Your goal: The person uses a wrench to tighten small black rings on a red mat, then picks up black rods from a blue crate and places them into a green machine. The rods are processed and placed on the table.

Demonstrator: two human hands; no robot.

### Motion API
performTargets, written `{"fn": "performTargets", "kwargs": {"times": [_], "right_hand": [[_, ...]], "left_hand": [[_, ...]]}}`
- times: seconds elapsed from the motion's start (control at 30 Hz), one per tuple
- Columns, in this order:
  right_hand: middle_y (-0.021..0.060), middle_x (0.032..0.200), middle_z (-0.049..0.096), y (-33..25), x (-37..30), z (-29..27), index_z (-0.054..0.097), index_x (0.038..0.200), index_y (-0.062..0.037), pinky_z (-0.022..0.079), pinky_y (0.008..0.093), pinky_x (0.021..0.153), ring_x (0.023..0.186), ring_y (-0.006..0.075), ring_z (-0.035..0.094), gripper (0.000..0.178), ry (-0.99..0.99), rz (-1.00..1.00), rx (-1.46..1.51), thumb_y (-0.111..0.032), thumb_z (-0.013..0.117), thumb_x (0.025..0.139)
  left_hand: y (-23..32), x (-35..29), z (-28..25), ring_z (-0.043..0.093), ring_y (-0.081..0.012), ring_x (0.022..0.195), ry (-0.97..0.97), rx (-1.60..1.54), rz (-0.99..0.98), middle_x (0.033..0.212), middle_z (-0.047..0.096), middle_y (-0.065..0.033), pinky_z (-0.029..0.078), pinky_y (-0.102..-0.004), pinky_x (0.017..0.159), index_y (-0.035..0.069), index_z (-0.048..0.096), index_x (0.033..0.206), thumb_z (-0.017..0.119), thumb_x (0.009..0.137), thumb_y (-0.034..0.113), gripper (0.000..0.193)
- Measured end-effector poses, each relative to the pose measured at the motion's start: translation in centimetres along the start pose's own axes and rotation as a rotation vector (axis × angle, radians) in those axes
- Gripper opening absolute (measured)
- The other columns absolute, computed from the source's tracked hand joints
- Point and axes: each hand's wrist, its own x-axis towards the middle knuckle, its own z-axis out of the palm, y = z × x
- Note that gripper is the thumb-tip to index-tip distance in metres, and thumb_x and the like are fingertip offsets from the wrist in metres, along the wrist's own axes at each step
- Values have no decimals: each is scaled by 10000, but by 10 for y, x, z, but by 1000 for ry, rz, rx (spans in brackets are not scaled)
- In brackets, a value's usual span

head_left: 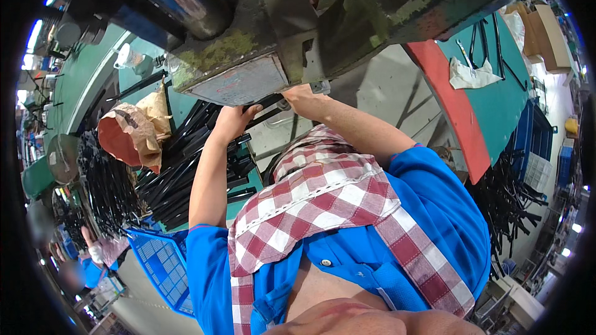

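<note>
Under the edge of a worn green machine [248, 56], my two hands are close together. My left hand [234, 123] is closed on a slim black bar [268, 102], its thumb lying toward the right; the other fingers are mostly hidden. My right hand [304, 102] reaches in from the right and is closed at the bar's right end. Its fingertips go out of sight behind the machine's lower edge, next to a small metal bracket [320, 87]. Left of my left forearm lies a large heap of long black bars [180, 177].
A crumpled brown paper bag [133, 130] stands open beside the heap. Below it is a blue plastic crate [162, 267]. To the right, a red-edged green table [450, 111] carries black pieces and a white cloth [473, 75]. More black bars [506, 201] hang or stand beneath it.
</note>
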Motion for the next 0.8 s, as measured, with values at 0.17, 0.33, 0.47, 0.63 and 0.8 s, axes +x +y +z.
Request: {"fn": "performTargets", "kwargs": {"times": [0.17,0.33,0.47,0.63,0.8], "right_hand": [[150,976,676,-10,3,-31,612,1112,-109,521,448,795,910,311,664,266,-63,22,81,-102,493,874],[160,996,682,-21,3,-51,638,1092,-84,514,473,815,932,353,662,260,-245,95,-26,-105,465,899],[173,951,693,-8,0,-36,633,1054,-65,518,477,771,911,369,670,239,-229,148,-86,-225,511,924],[183,981,689,-24,4,-60,606,1092,-59,501,493,811,946,381,654,283,-296,189,-61,-273,490,948],[214,999,674,-20,-1,-60,592,1081,-40,487,511,818,953,405,640,318,-192,131,-34,-306,479,948]], "left_hand": [[19,-4,-11,608,-251,645,-32,-130,-49,736,641,-149,485,-386,632,2,642,1010,679,904,295,314],[0,2,-1,621,-291,660,-12,-235,15,768,652,-169,499,-387,646,9,653,1042,677,900,325,348],[-8,7,3,642,-363,765,53,-122,108,793,665,-194,491,-420,684,11,683,918,680,880,359,350],[-30,11,14,645,-351,754,118,-143,177,785,672,-179,489,-417,674,8,682,890,693,871,370,363],[-7,6,1,651,-347,801,31,-174,49,851,684,-185,499,-409,701,3,679,917,701,869,371,372]]}}
